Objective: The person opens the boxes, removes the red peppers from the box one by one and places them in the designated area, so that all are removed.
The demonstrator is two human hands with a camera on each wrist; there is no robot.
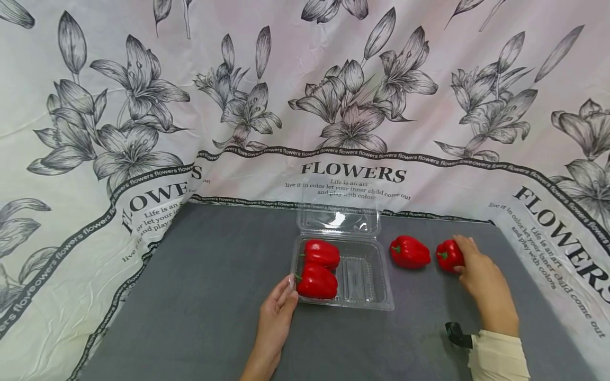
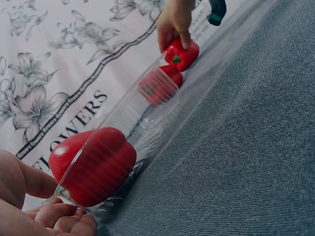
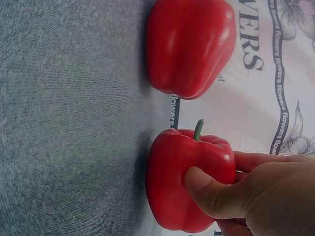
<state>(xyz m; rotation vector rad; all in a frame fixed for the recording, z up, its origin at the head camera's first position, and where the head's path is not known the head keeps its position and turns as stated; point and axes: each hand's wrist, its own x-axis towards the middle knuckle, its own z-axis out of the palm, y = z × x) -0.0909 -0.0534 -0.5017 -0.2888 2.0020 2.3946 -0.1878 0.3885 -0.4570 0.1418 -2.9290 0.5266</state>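
A clear plastic container point(image 1: 352, 304) with its lid raised behind it holds two red bell peppers, one point(image 1: 321, 254) behind the other point(image 1: 317, 281), both at its left side. The left hand point(image 1: 276, 317) pinches the container's left rim between thumb and fingers, also seen in the left wrist view point(image 2: 44, 206). On the table right of the container lies another red pepper point(image 1: 410, 252). Farther right, the right hand point(image 1: 481, 275) grips a red pepper point(image 1: 448, 256); in the right wrist view its thumb lies across that pepper point(image 3: 172, 182), which has a green stem.
A grey cloth-covered table point(image 1: 205, 296) lies under everything. Behind and beside it hangs a white curtain point(image 1: 267, 180) with printed flowers and lettering. A black strap end point(image 1: 458, 335) sticks out by the right sleeve point(image 1: 498, 355).
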